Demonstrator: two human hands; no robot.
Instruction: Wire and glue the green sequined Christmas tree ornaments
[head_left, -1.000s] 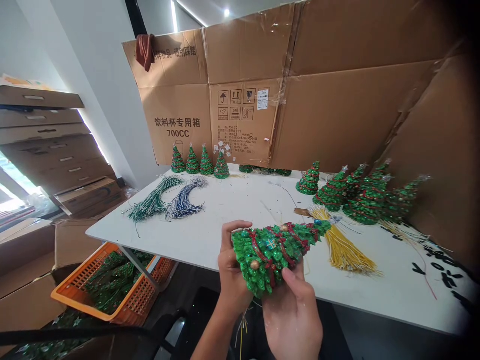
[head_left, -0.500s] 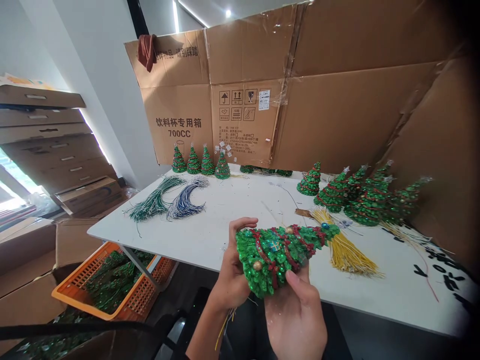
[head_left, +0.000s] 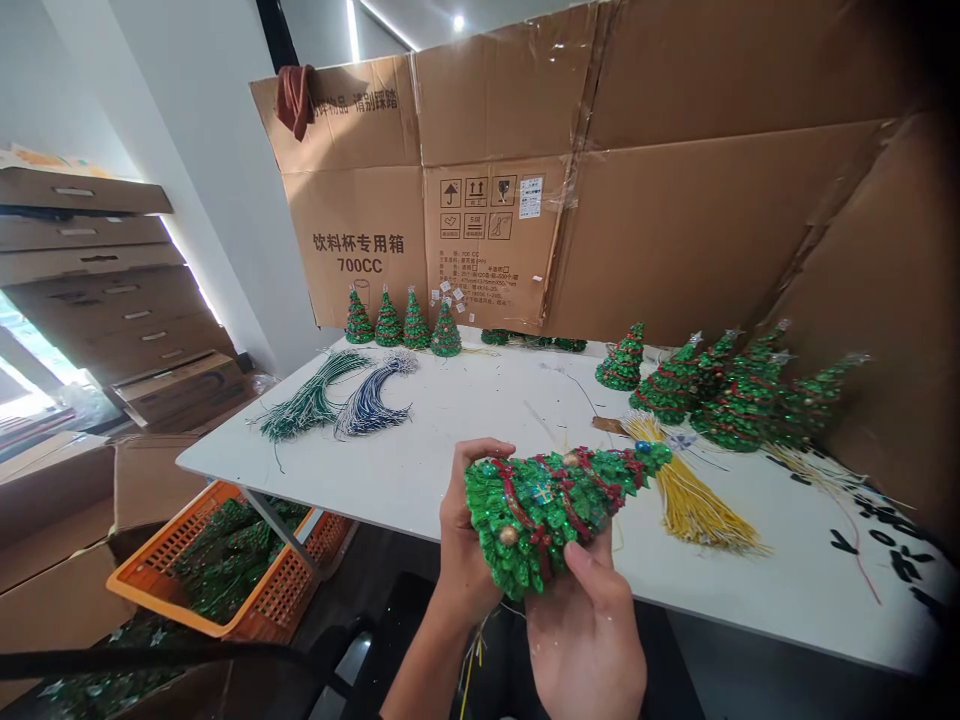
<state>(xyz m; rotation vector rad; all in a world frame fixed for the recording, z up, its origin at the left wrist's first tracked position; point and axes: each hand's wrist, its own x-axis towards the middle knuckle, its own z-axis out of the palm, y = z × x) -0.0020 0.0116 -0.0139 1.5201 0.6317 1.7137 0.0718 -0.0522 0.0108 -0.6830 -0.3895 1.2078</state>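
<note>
Slightly leftward is how the tree has shifted between my hands since the last look, and my right thumb has slid with it. Fingers of my left hand (head_left: 476, 455) curl up around the wide end of a green sequined cone-shaped Christmas tree (head_left: 551, 510), with my left hand (head_left: 465, 540) cupped beneath it. My right hand (head_left: 585, 640) grips the lower side, its thumb (head_left: 581, 565) pressed into the sequins, so both hands are clenched on the tree. It lies on its side in the air over the near edge of a white table (head_left: 420, 470), tip pointing right, wound with a red garland (head_left: 570, 505) and dotted with a gold bauble (head_left: 508, 536). Thin yellow wires (head_left: 471, 665) dangle below my left wrist. Just past the tip, a loose sheaf of yellow wires (head_left: 686, 505) lies on the table; farther left lie a dark blue wire bundle (head_left: 367, 405) and a green wire bundle (head_left: 307, 405). Finished sequined trees (head_left: 720, 395) stand along the far side, before a brown cardboard sheet (head_left: 675, 220), and an orange plastic crate (head_left: 289, 590) of green sequined pieces sits below the table's left side.
</note>
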